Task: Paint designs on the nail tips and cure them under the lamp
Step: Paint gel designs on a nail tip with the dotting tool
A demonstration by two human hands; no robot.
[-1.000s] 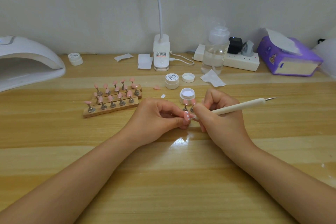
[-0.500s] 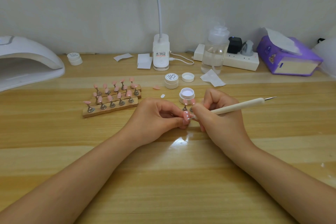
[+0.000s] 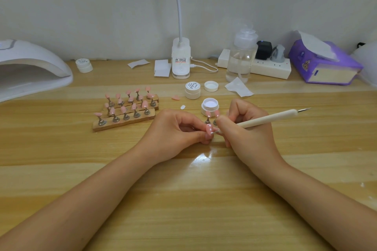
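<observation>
My left hand [image 3: 173, 130] pinches a pink nail tip [image 3: 209, 129] with white dots on it, low over the wooden table. My right hand [image 3: 242, 134] grips a white dotting pen [image 3: 269, 118], and the pen's metal point touches the tip. Just behind stands an open jar of white gel [image 3: 210, 106], with two pink tips on metal stands [image 3: 208, 117] in front of it. Wooden holders [image 3: 126, 111] carry several more pink tips at centre left. The white curing lamp [image 3: 30, 67] sits at the far left.
A closed gel jar [image 3: 192, 90], a loose lid [image 3: 211, 86] and a stray pink tip [image 3: 175, 98] lie behind the hands. Along the wall stand a clip lamp base [image 3: 181, 61], a clear pump bottle [image 3: 241, 57], a power strip [image 3: 271, 67] and a purple tissue box [image 3: 324, 63].
</observation>
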